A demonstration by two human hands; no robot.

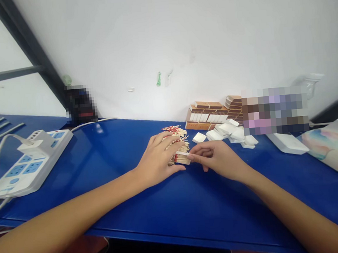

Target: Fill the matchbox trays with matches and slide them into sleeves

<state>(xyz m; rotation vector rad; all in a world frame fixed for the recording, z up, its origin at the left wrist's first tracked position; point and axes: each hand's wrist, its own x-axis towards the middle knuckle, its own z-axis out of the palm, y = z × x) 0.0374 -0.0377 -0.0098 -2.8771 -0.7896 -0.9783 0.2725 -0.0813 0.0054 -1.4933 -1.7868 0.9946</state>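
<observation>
Red-tipped matches (175,131) lie in a loose pile on the blue table. Over the pile's left side reaches my left hand (157,154), its fingers stretched across the matches and its thumb apart. My right hand (221,157) pinches the right end of a small white matchbox tray (183,153) between thumb and fingers. Matches lie in that tray, heads toward the left. The left fingertips hide part of the pile and the tray's left end. Several white matchbox trays (224,129) are heaped just beyond my right hand.
Brown matchboxes (207,107) are stacked against the wall. A white power strip (28,168) with a plugged-in adapter and cable is at the left. A white box (287,142) and a pastel-patterned pack (331,145) lie at the right. Blurred items stand at the back.
</observation>
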